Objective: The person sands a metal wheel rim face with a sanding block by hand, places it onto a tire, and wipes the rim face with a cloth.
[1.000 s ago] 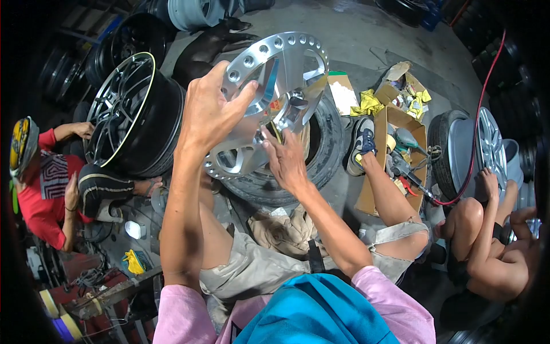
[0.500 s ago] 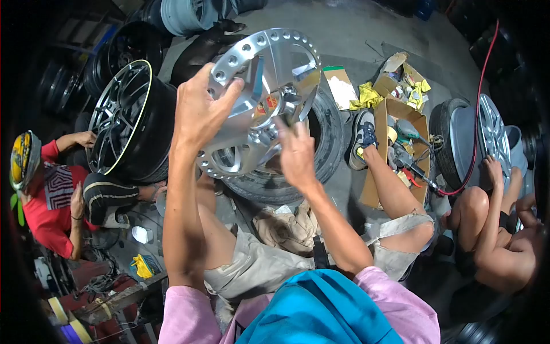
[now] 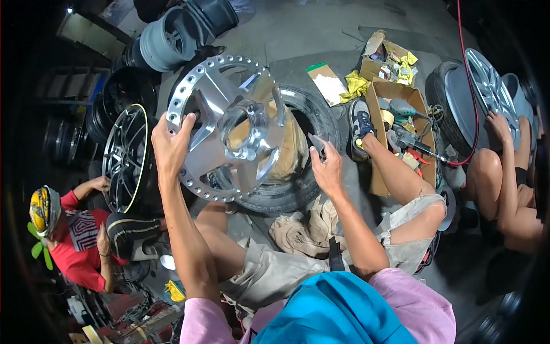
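Observation:
My left hand [image 3: 173, 146] grips the rim edge of a shiny silver wheel face [image 3: 209, 160], which has a ring of holes, spokes and a round central opening. Right of the wheel and apart from it, my right hand [image 3: 327, 166] pinches a small, thin grey piece [image 3: 315, 143]. Behind and below the wheel face, a tan, cylindrical wrapped block [image 3: 291, 149] stands within a black tire [image 3: 326, 123] on the floor. A crumpled beige cloth [image 3: 298, 234] lies between my legs.
An open cardboard box [image 3: 378, 179] holds power tools, with a yellow cloth [image 3: 356, 86] nearby. On the left, a person in red [image 3: 80, 246] sits by a yellow-edged wheel [image 3: 125, 160]. Another person [image 3: 497, 172] touches a silver wheel at right, near a red hose [image 3: 472, 103].
The silver wheel face has turned and moved lower, away from my right hand. My right hand has moved right with the thin piece. The view has shifted.

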`<state>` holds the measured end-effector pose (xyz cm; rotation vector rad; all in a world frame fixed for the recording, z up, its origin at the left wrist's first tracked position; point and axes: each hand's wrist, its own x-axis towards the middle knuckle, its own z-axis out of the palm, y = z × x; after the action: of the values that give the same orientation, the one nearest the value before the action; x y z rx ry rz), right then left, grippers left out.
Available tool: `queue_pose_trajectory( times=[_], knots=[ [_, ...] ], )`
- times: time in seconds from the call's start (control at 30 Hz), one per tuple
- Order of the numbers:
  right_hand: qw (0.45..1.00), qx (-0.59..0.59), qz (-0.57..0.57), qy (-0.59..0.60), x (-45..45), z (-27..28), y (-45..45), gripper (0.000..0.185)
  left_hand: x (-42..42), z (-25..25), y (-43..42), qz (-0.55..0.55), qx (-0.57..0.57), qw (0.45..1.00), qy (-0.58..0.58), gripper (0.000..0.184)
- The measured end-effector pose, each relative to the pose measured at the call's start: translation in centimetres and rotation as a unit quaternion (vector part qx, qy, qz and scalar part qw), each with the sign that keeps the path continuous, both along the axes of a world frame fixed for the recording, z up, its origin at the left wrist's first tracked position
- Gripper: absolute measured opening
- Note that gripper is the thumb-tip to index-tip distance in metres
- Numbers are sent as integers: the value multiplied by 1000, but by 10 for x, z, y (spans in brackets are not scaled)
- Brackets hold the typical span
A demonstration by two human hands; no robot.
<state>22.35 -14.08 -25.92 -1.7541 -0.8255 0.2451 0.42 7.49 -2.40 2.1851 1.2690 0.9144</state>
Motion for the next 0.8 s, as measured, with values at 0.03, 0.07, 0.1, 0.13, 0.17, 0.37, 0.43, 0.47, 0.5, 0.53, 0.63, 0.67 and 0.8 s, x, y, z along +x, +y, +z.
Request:
queue_pose_trajectory(
  times=[0.03, 0.07, 0.1, 0.13, 0.17, 0.37, 0.43, 0.47, 0.5, 0.53, 0.63, 0.67, 0.8],
  knots=[
    [999, 4, -21, -33, -3, -7, 3, 31, 1, 0, 0, -3, 7, 1000, 1, 34],
    [999, 6, -18, -36, -4, -14, 2, 31, 2, 0, -2, -3, 13, 1000, 2, 33],
    [1000, -14, 1, 22, -5, -12, 1, 30, 3, 0, -4, -9, 5, 1000, -17, 32],
    [996, -34, 21, 80, -6, -9, 0, 29, 5, 0, -7, -14, -4, 999, -36, 31],
    [997, -54, 15, 51, -6, -5, -2, 28, 6, 3, -12, -24, -6, 999, -34, 31],
    [999, -37, -15, -11, -4, -13, -2, 24, 15, 11, -35, -66, -111, 985, -111, 35],
    [999, -28, 9, 36, -6, -7, -2, 27, 15, 11, -37, -73, -164, 974, -137, 53],
    [999, -27, 11, 36, -9, -8, -2, 27, 16, 12, -39, -71, -163, 974, -137, 53],
    [998, -36, 13, 42, -10, -9, -2, 29, 17, 14, -42, -67, -168, 973, -143, 54],
    [998, -45, 14, 47, -12, -10, -1, 32, 17, 15, -44, -62, -174, 971, -149, 56],
    [994, -80, 38, 71, -12, -8, -3, 36, 19, 16, -47, -51, -170, 975, -136, 61],
    [993, -81, 39, 71, -11, -12, -3, 36, 20, 17, -48, -45, -168, 975, -136, 61],
    [997, -70, 37, 7, -7, -14, -3, 34, 23, 17, -53, -45, -163, 977, -131, 62]
  ],
)
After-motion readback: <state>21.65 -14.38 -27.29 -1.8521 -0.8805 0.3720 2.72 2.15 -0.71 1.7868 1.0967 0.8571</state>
